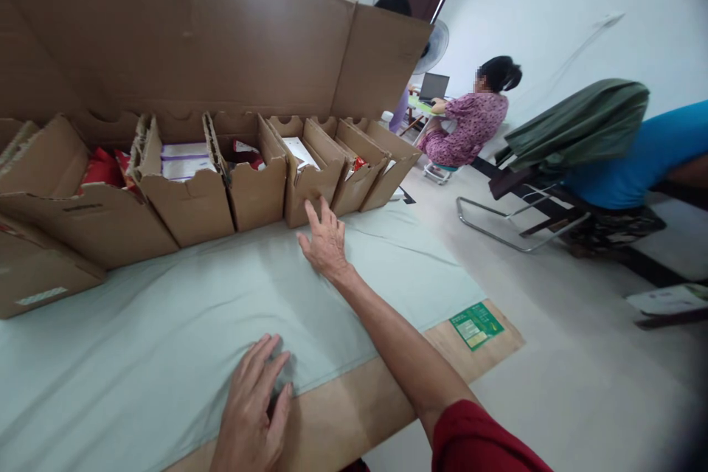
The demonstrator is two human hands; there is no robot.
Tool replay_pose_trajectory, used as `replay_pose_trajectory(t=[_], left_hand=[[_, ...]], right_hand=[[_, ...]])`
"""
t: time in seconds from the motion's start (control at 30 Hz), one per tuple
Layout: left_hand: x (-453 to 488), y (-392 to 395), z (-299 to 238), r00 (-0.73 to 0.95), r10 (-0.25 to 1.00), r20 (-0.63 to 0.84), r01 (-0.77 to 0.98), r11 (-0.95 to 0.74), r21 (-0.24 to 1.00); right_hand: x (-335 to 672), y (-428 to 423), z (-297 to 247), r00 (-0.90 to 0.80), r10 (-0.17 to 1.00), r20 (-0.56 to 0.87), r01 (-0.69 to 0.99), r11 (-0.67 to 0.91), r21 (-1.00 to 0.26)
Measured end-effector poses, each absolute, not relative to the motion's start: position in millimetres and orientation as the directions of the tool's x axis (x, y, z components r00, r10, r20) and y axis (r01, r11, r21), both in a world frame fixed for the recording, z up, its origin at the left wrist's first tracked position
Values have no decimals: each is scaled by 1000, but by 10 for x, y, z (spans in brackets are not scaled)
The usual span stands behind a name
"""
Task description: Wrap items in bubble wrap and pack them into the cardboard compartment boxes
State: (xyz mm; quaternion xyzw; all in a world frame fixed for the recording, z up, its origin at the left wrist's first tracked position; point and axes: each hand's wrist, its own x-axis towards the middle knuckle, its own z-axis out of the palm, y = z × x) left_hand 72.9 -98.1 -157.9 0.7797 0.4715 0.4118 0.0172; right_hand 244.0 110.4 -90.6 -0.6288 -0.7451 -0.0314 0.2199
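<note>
My right hand (325,242) reaches forward over the pale green cloth (182,310), fingers spread and holding nothing. Its fingertips are at the lower front of a cardboard bin (311,192) that has white boxes (300,153) inside; whether they touch it I cannot tell. Nearer to me, my left hand (255,391) hovers over or rests on the cloth by the table's front edge, its fingers apart with nothing in them. Left of that bin stand a bin with a dark red packet (254,156), one with purple-striped white boxes (188,161), and one with red packets (104,168).
A tall cardboard panel (221,29) rises behind the bins. A green printed card (476,325) lies at the table's right corner. Beyond, a person (470,114) sits at a laptop (433,87). A chair with a dark green jacket (580,122) and a person in blue are at right.
</note>
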Motion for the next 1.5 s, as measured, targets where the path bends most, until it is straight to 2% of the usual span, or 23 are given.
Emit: replay_pose_trajectory(t=[0.1,0.27,0.43,0.6,0.83,1.07,1.2,1.3,1.4,1.5], left_hand=[[720,-979,-1618,224,743,631,715,-565,411],[656,-972,-1760,306,724,618,721,-600,346],[613,-983,-1854,339,727,597,725,-606,327],[625,-996,-1874,317,734,601,732,-592,337],[613,-973,-1875,336,722,604,730,-605,317],[637,-1004,-1844,302,755,582,730,-576,369],[652,-1008,-1818,300,754,584,730,-576,368],[665,-994,-1767,288,765,576,724,-567,392],[700,-975,-1692,260,761,594,723,-561,403],[753,-963,-1626,205,750,629,724,-548,419]], right_hand=[[2703,1060,-931,-62,917,393,925,201,-322],[3264,1292,-966,95,923,373,872,103,-479],[3344,1686,-949,55,943,330,860,123,-496],[3309,1557,-954,-11,942,336,842,189,-505],[2985,1463,-864,-239,926,292,753,367,-546],[2805,1588,-711,-199,931,306,733,349,-585],[2618,1371,-388,-283,883,374,700,457,-548],[2251,1411,-49,-408,824,393,710,557,-432],[1894,1609,173,-452,830,326,774,547,-320],[1708,1766,202,-398,861,317,822,488,-294]])
